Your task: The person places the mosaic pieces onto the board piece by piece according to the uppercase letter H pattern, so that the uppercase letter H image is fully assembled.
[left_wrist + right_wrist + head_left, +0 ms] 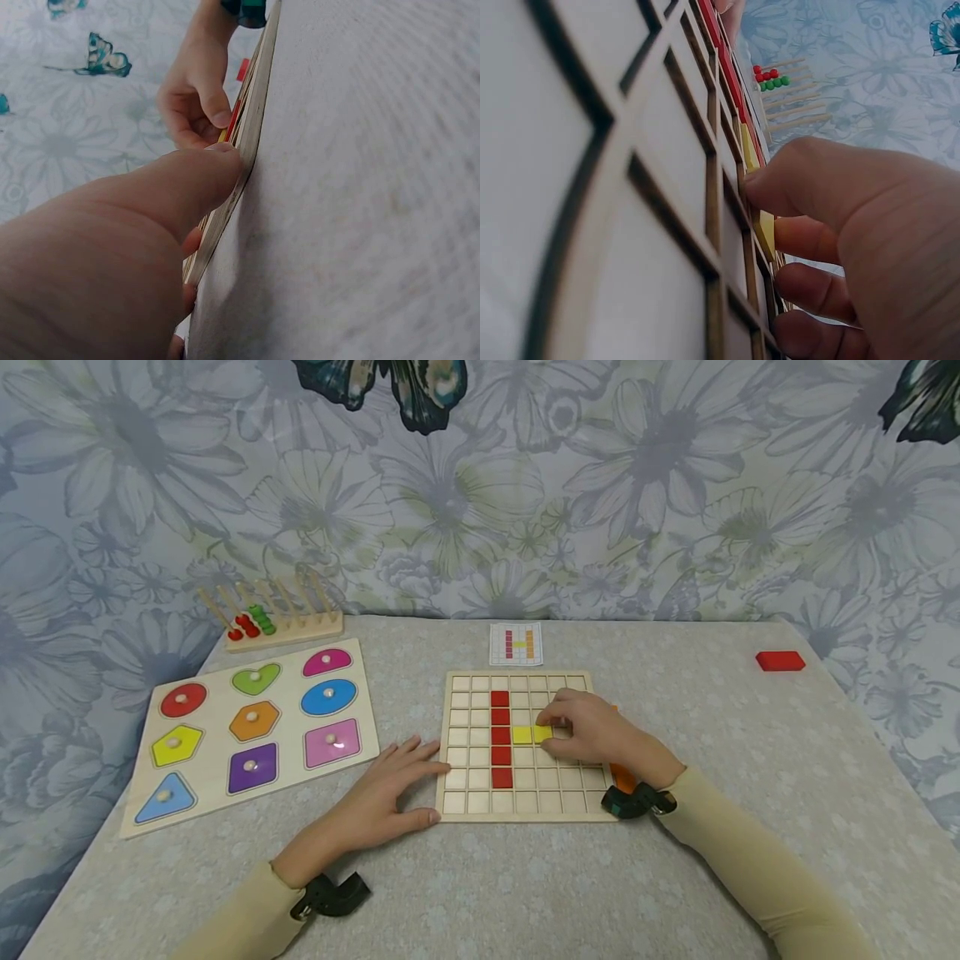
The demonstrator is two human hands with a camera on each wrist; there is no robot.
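A wooden grid board (472, 805) lies flat on the table, with a column of red tiles (500, 735) in its cells. Just right of the column sits a yellow tile (521, 735). My right hand (588, 727) pinches a second yellow tile (542, 734) beside it, thumb and forefinger at its edges; in the right wrist view this yellow tile (766, 232) lies between thumb and fingers at the grid. Fingers spread, my left hand (390, 789) rests on the table and touches the board's left edge. The left wrist view shows its thumb (202, 176) against that edge.
Behind the board lies a pattern card (516, 644). Orange pieces (622, 778) are partly hidden under the right wrist. To the left are a shape puzzle (213, 710) and a peg stand (303, 628) with red and green beads. A red piece (780, 661) lies far right.
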